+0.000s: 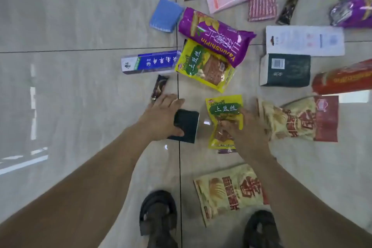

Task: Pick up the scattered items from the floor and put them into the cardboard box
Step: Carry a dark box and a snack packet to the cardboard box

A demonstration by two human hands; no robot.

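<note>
Many packets and boxes lie scattered on the tiled floor. My left hand [161, 115] grips a dark green sponge pad [186, 127] low over the floor. My right hand [248, 127] is closed on a small yellow snack packet [224, 106]; a darker wrapper [226, 150] peeks out beneath it. Just right of that hand lies a cream and red snack bag [302, 120]. A larger yellow packet [205, 66] and a purple chip bag [217, 36] lie further ahead. No cardboard box is in view.
A blue toothpaste box [150, 62], a brown candy bar [159, 86], a blue sponge [165, 15], a white box [305, 40], a dark box [285, 70] and a red tube [344, 79] lie around. Another cream bag [231, 191] lies by my sandalled feet [158, 215].
</note>
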